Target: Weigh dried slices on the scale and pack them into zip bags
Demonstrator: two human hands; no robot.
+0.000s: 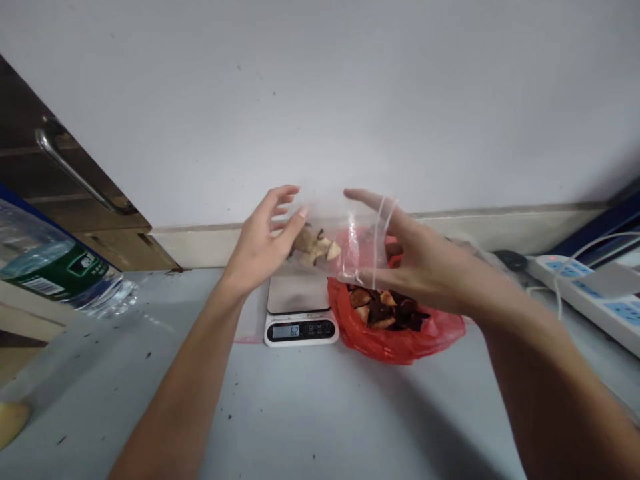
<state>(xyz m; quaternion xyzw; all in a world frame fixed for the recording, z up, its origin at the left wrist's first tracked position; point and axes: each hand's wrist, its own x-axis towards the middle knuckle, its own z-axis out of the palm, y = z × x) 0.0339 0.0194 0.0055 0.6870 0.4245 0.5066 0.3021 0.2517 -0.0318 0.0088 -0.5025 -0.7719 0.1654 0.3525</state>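
A clear plastic zip bag with several pale, dark-edged dried slices inside is held in the air above a small kitchen scale. My left hand grips the bag's end near the slices, its thumb on top and its fingers curled loosely. At the zip end, my right hand holds the bag between a widely parted thumb and index finger; whether its fingers are inside or outside the plastic is unclear. The scale's display appears to read 62. A red plastic bag of dark brown dried pieces stands beside it.
At the left are a large clear bottle with a green label and a metal handle. A white power strip with cables lies at the right. The wall rises behind the grey table, where dark crumbs are scattered.
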